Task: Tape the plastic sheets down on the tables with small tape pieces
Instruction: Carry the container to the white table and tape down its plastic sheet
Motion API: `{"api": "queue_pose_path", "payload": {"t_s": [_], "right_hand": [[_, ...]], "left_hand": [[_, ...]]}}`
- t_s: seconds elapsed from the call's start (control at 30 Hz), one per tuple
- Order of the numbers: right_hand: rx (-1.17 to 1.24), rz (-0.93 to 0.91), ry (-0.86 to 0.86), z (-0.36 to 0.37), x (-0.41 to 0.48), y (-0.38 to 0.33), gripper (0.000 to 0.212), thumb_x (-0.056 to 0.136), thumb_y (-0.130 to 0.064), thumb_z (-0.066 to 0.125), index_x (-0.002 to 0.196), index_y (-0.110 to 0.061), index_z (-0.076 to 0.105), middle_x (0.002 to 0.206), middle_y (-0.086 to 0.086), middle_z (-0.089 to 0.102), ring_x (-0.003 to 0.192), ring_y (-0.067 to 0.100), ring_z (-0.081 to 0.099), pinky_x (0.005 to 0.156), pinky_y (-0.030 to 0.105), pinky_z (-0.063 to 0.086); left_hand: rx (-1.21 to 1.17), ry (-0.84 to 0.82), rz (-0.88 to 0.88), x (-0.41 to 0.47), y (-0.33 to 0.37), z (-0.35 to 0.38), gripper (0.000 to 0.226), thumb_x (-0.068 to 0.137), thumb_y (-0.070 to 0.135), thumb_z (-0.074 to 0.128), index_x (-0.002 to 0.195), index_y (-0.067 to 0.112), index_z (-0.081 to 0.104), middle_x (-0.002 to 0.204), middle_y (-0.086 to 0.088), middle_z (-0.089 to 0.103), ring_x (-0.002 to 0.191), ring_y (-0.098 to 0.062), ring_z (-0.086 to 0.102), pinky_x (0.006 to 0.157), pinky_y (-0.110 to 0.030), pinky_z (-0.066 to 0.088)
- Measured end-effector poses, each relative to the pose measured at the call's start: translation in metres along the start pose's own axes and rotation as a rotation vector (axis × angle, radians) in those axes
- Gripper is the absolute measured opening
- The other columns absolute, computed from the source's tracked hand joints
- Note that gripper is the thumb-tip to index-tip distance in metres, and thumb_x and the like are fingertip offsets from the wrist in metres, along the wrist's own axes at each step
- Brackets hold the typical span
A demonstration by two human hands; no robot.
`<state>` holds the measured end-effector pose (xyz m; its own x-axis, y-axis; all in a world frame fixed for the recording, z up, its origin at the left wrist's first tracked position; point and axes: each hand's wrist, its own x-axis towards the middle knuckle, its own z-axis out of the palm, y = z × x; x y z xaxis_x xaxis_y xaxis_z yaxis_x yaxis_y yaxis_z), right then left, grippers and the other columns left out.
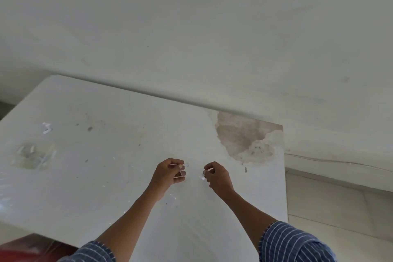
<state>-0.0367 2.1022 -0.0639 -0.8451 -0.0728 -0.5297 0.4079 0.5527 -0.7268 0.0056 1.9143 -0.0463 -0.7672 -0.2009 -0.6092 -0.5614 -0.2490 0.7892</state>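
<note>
Plastic sheet (89,193): clear, spread over the white table (127,108).
Far left: shiny clear lump (32,156) on the sheet, can't tell what it is.
Left hand (170,171): fingers curled, pinching one end of a clear tape piece (187,164).
Right hand (217,176): fingers curled, pinching the other end, over mid-table.
Chipped patch (240,136): table's far right corner.

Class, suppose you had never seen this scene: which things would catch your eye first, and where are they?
Two bare hands, left hand and right hand, are close together over the middle of the white plastic-covered table, apparently pinching a small clear tape piece between them. A brown chipped patch scars the table's far right corner.
</note>
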Motion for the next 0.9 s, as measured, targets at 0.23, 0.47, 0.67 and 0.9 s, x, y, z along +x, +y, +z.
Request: {"api": "queue_pose_path", "payload": {"t_s": [0.23, 0.47, 0.67, 0.9], "right_hand": [[-0.083, -0.194, -0.017, 0.035, 0.009, -0.02, 0.01, 0.089, -0.01, 0.056, 0.083, -0.016, 0.061, 0.076, -0.003, 0.063, 0.059, 0.006, 0.05, 0.049, 0.013, 0.038], [-0.466, -0.392, -0.059, 0.05, 0.003, 0.005, 0.007, 0.095, -0.016, 0.051, 0.093, -0.019, 0.058, 0.094, -0.005, 0.058, 0.088, 0.013, 0.054, 0.074, 0.029, 0.05], [-0.602, -0.513, -0.034, 0.047, 0.0, 0.016, 0.01, 0.097, -0.022, 0.054, 0.103, -0.019, 0.061, 0.107, -0.01, 0.058, 0.103, 0.009, 0.048, 0.077, 0.019, 0.045], [-0.559, -0.465, -0.066, 0.044, 0.001, 0.012, 0.007, 0.096, -0.026, 0.053, 0.098, -0.022, 0.058, 0.101, -0.011, 0.057, 0.1, 0.01, 0.049, 0.079, 0.025, 0.046]], "left_hand": [[0.315, 0.047, -0.107, 0.011, -0.011, -0.02, 0.03, 0.086, -0.002, 0.043, 0.096, 0.009, 0.069, 0.084, -0.016, 0.064, 0.07, -0.023, 0.061, 0.067, -0.033, 0.059], [0.589, -0.169, -0.167, 0.014, -0.023, -0.02, 0.048, 0.087, 0.0, 0.037, 0.114, 0.024, 0.068, 0.068, -0.009, 0.061, 0.053, -0.02, 0.049, 0.049, -0.026, 0.043], [0.701, -0.147, -0.097, 0.014, -0.024, -0.017, 0.044, 0.086, 0.006, 0.038, 0.098, 0.035, 0.069, 0.074, -0.008, 0.067, 0.059, -0.019, 0.055, 0.055, -0.028, 0.047], [0.907, -0.216, -0.03, 0.009, -0.02, -0.008, 0.053, 0.092, 0.006, 0.036, 0.12, 0.037, 0.067, 0.112, -0.003, 0.07, 0.06, -0.008, 0.056, 0.051, -0.013, 0.042]]}}
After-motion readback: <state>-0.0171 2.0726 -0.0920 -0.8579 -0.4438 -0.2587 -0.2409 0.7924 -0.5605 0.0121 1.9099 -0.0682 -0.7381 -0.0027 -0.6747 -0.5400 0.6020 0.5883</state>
